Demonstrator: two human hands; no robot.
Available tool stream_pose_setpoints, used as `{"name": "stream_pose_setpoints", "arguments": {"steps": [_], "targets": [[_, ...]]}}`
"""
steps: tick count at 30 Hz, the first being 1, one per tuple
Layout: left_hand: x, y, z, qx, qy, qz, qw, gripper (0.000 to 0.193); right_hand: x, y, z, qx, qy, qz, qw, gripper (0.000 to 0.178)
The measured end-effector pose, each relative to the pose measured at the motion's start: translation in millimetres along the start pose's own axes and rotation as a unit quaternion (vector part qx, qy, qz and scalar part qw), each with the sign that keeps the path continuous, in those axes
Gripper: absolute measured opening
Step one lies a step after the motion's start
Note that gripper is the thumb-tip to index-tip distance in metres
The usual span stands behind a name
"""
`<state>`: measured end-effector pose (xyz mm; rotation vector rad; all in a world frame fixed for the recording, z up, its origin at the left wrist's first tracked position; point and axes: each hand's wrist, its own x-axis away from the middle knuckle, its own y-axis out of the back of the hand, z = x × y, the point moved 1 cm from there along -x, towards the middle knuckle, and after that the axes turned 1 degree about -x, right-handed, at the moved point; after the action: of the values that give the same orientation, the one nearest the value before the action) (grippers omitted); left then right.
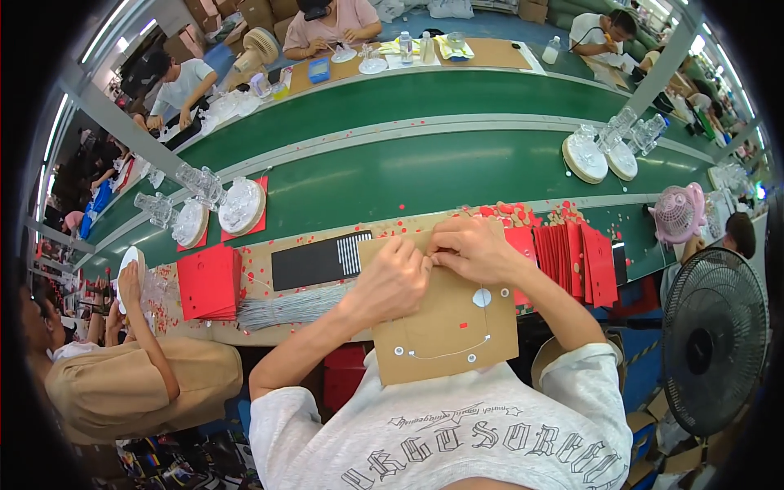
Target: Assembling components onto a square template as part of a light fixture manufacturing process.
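A square brown cardboard sheet [437, 347] rests against my chest at the table's edge. It carries small white round pieces, a red patch and a pale thin strand along its lower part. My left hand [396, 278] and my right hand [472, 251] meet over its upper half, fingers closed in a pinch. Whatever lies between the fingertips is too small or hidden to name. Left of my left forearm lies a bundle of thin grey wires [294, 310]. Behind it is a flat black panel [314, 261] with white strips at one end.
Red card stacks stand left [208, 282] and right [572, 257], among scattered red and tan discs. Clear plastic pieces on round bases [242, 206] sit on the green conveyor [392, 167]. A black fan [712, 341] and a pink fan [679, 214] stand right. Co-workers sit around.
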<state>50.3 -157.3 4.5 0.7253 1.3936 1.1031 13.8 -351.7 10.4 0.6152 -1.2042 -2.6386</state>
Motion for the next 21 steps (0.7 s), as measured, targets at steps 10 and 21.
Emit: {"name": "stream_pose_setpoints", "arguments": {"steps": [10, 21], "targets": [[-8.8, -15.8, -47.0, -0.067, 0.133, 0.024, 0.989, 0.027, -49.6, 26.5, -12.4, -0.077, -0.017, 0.315, 0.946, 0.012], [12.3, 6.6, -6.3, 0.137, 0.247, -0.065, 0.957, 0.041, 26.6, -9.5, -7.3, -0.125, -0.056, -0.072, 0.988, 0.014]]}}
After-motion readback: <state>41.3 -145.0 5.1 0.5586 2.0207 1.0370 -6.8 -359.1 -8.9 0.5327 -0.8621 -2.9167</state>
